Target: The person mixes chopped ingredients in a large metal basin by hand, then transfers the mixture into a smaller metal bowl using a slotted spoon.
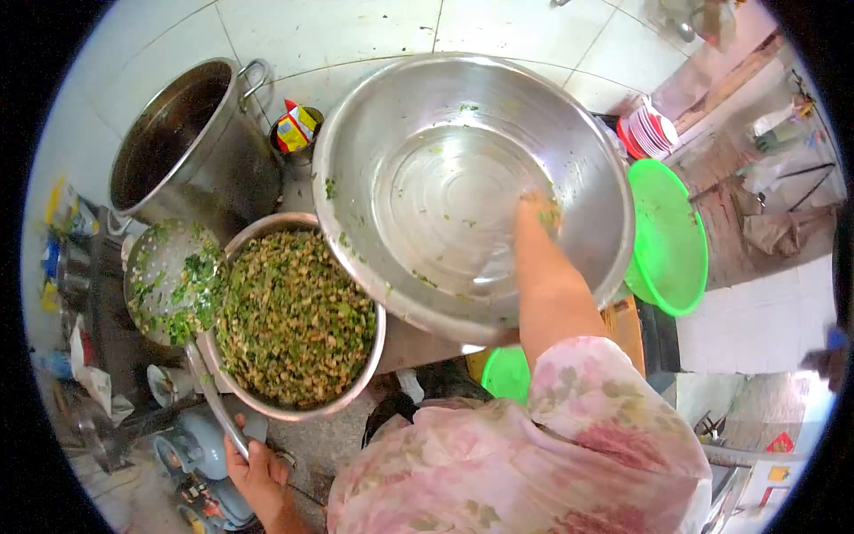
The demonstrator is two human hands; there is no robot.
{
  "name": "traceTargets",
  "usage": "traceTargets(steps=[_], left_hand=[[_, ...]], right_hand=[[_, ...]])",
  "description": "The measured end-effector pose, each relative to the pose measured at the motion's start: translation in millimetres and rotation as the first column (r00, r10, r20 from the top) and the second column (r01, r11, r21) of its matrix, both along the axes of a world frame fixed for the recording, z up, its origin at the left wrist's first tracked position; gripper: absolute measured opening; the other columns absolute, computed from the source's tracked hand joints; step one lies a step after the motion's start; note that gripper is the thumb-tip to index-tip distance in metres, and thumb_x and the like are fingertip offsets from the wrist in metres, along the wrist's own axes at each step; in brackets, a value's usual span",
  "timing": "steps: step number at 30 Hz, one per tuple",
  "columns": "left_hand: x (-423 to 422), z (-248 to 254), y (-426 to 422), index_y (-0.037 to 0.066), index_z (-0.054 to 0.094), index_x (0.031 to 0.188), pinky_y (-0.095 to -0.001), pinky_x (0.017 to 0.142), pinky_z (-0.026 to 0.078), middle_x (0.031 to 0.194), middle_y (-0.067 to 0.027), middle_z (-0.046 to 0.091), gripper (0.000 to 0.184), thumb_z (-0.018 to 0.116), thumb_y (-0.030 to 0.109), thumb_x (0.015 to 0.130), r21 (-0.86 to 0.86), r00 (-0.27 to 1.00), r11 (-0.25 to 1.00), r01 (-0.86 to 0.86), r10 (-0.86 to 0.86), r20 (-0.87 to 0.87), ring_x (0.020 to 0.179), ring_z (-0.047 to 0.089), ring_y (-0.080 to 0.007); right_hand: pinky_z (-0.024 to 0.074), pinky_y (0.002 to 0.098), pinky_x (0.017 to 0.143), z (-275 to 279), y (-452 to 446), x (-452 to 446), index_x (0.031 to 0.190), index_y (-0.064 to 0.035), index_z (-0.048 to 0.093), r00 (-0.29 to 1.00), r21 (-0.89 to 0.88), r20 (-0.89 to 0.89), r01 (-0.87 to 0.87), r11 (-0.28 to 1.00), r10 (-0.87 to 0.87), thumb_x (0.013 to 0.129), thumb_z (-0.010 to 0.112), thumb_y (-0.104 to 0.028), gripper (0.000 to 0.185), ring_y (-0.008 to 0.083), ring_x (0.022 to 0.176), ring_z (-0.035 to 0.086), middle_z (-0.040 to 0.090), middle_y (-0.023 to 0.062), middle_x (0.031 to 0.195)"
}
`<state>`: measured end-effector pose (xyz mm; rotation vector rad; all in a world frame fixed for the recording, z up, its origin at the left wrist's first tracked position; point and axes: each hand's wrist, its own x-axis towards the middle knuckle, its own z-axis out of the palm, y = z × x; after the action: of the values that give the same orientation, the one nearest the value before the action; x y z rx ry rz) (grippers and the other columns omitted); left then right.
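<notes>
My left hand (pixel 258 476) is wrapped round the metal handle of a wide, round skimmer (pixel 178 289). Bits of chopped greens cling to the skimmer's head, which is over the left rim of a metal bowl (pixel 381 343). That bowl is heaped with a chopped green and brown filling (pixel 294 320). Inside a large steel basin (pixel 476 331), my right hand (pixel 540 212) reaches down to the right side of the bottom. Motion blurs its fingers, and some greens show beside them. Scraps of greens stick to the basin's wall and floor.
A tall steel pot (pixel 222 169) with dark contents stands at the back left. Beside it, a yellow and red packet (pixel 296 129) sits in a small container. Green plastic baskets (pixel 680 240) and stacked red-and-white bowls (pixel 649 132) are on the right. A grey-blue gas cylinder (pixel 200 445) stands lower left.
</notes>
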<state>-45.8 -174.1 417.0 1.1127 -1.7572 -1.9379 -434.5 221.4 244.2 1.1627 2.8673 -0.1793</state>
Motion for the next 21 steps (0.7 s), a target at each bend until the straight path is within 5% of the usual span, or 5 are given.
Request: traceTargets(steps=[4,11,13,16,21], left_hand=[[-29.1,13.0,16.8,0.005,0.037,0.112,-0.0186,0.032,0.026,0.056,0.0042,0.036,0.031,0.042,0.003,0.081,-0.021,0.989,0.996,-0.082,0.084,0.122,0.039,0.031,-0.0041],[-54.2,17.6,47.6,0.003,0.045,0.108,-0.0184,0.035,0.027,0.063,0.0014,0.042,0.033,0.043,0.003,0.075,-0.374,0.903,0.915,-0.153,0.283,0.322,0.041,0.032,-0.0048],[-51.7,19.1,49.5,0.003,0.043,0.114,-0.0181,0.036,0.027,0.064,0.0016,0.042,0.041,0.044,0.004,0.074,-0.316,0.896,0.934,-0.165,0.276,0.348,0.042,0.033,-0.0048],[-59.6,21.9,58.3,0.002,0.039,0.121,-0.018,0.036,0.026,0.067,0.0018,0.043,0.048,0.044,0.006,0.073,-0.315,0.901,0.934,-0.17,0.277,0.335,0.043,0.033,-0.0047],[-62.4,37.9,67.5,0.001,0.035,0.121,-0.018,0.034,0.022,0.062,0.0028,0.039,0.048,0.053,0.015,0.079,-0.227,0.922,0.958,-0.176,0.241,0.304,0.04,0.029,-0.003]], right_hand=[[0.0235,0.0389,0.1,-11.7,-7.3,-0.9,0.121,0.0058,0.037,0.875,-0.123,-0.272,0.382,0.916,-0.401,0.082,0.04,-0.037,0.058,0.0365,0.119,0.029,0.031,0.0238,0.128],[0.0123,0.0387,0.104,-50.3,6.5,-94.8,0.129,0.0092,0.014,0.984,-0.026,-0.176,0.002,1.0,-0.007,0.084,0.037,-0.039,0.07,0.0336,0.128,0.011,0.014,0.0238,0.136],[0.0117,0.0388,0.104,-18.1,-20.5,-111.4,0.129,0.0086,0.015,0.993,-0.041,-0.069,-0.096,0.995,0.093,0.085,0.036,-0.039,0.068,0.0323,0.128,0.01,0.014,0.0239,0.136],[0.0114,0.0392,0.104,-62.4,-41.4,-166.2,0.128,0.0082,0.02,0.903,-0.099,-0.429,-0.089,0.991,0.038,0.085,0.037,-0.038,0.066,0.0318,0.129,0.01,0.014,0.0242,0.136],[0.0116,0.0368,0.104,-56.3,-127.1,-175.6,0.126,0.0073,0.025,0.77,-0.051,-0.279,-0.608,0.792,0.573,0.086,0.034,-0.041,0.064,0.0305,0.127,0.016,0.02,0.0231,0.134]])
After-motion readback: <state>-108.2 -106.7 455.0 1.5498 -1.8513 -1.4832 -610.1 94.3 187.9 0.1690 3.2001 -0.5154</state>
